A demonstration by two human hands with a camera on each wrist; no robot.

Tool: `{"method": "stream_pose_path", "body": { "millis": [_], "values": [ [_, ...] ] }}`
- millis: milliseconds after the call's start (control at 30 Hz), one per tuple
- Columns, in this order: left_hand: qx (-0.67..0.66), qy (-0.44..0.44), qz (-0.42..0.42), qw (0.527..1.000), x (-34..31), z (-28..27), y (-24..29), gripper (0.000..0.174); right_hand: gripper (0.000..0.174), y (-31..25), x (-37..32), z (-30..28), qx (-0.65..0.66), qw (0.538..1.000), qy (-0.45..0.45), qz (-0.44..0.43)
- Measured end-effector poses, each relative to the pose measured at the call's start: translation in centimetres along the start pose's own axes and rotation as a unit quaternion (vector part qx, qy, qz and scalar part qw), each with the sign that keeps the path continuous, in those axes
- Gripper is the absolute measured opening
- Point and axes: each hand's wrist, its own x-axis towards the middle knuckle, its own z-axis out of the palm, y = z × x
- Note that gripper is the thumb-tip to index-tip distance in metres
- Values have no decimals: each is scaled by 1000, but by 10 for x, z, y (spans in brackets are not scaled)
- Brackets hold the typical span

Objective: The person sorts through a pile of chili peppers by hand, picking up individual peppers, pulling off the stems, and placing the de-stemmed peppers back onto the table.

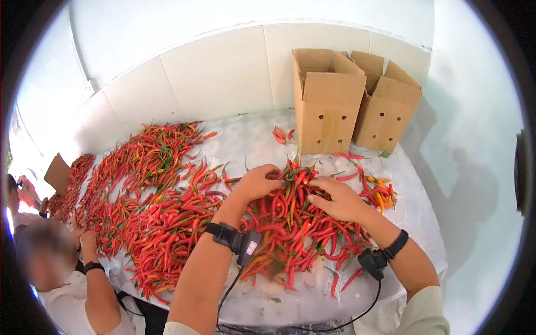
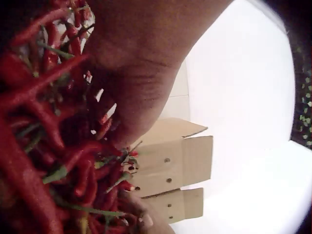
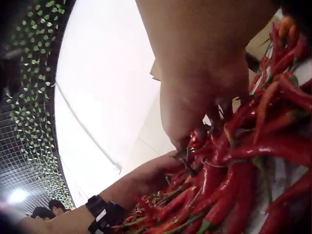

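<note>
A heap of long red chili peppers (image 1: 296, 223) with green stems lies in front of the person, a few of them orange. At the far side of this heap, the left hand (image 1: 260, 182) grips a bunch of chili peppers from the left. Opposite it, the right hand (image 1: 339, 200) holds the same bunch from the right, thumb toward the near side. In the left wrist view, the fingers of the left hand (image 2: 134, 92) bend down among the peppers. The right wrist view has the right hand (image 3: 200, 92) curled over glossy peppers, its fingertips partly hidden.
Two open cardboard boxes (image 1: 329, 114) (image 1: 389, 111) stand at the back right of the plastic-covered table (image 1: 312, 304). More pepper piles (image 1: 167, 223) spread leftward. Another person (image 1: 84, 296) works at the left edge. A cable (image 1: 357, 318) runs between the wrist cameras.
</note>
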Motion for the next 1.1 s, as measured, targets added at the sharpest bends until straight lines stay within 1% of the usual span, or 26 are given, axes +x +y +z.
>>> {"method": "stream_pose_path", "body": {
  "millis": [33,67,133,167,200,233,267,300,333,367,433,467,533,600,667,700,733,800,833,900,933,1000,1033,1067,1100],
  "values": [
    [3,-8,0,1000,-9,2,2,42,46,-2,-8,-2,-4,1000,-16,-21],
    [41,-6,7,999,-18,4,5,41,48,-8,-18,-7,-9,999,-20,-29],
    [117,-4,27,993,-39,5,22,39,51,-23,-39,-16,-18,999,4,-30],
    [154,29,75,985,-48,7,26,39,52,-32,-50,-22,-23,999,15,-30],
    [188,62,123,972,-59,8,28,38,60,-41,-64,-32,-43,999,8,-12],
    [219,93,171,956,-70,10,32,38,63,-49,-79,-38,-69,997,15,17],
    [202,102,193,955,-84,10,40,40,65,-55,-94,-43,-97,994,21,47],
    [201,115,194,953,-99,11,49,43,68,-62,-109,-47,-126,989,27,77],
    [202,128,196,951,-117,12,56,46,75,-68,-123,-52,-127,985,23,113],
    [204,143,201,947,-132,13,63,50,77,-72,-133,-56,-120,982,2,149],
    [197,143,118,963,-165,19,69,61,81,-78,-150,-61,-103,970,-38,215],
    [194,144,77,967,-178,21,71,67,81,-76,-157,-59,-125,970,-41,203],
    [212,88,31,973,-200,27,73,74,81,-68,-166,-52,-167,968,-52,177],
    [203,24,-29,978,-211,29,76,80,75,-56,-161,-46,-105,978,-45,173],
    [209,43,-19,977,-212,33,71,78,68,-44,-150,-35,-62,983,-30,169],
    [213,55,-14,975,-210,34,67,78,63,-39,-141,-29,-52,985,-16,166],
    [194,59,16,979,-206,36,61,76,58,-36,-130,-24,-44,986,2,160],
    [159,67,74,982,-198,38,46,72,51,-37,-110,-12,-44,990,54,122],
    [112,58,56,990,-194,37,41,67,48,-40,-100,-8,-45,990,80,104],
    [17,32,23,999,-185,35,34,57,41,-58,-82,-8,-7,986,130,101],
    [-3,33,47,998,-180,33,30,51,38,-66,-73,-11,11,982,158,100],
    [-44,34,90,994,-175,31,22,39,34,-73,-57,-14,30,978,186,89],
    [-69,17,86,994,-174,28,23,36,32,-77,-51,-15,40,976,197,83],
    [-94,1,82,992,-172,24,26,32,25,-83,-43,-15,49,973,213,78],
    [-120,-13,77,990,-170,20,28,29,23,-83,-37,-12,-17,970,239,50]
  ]
}}
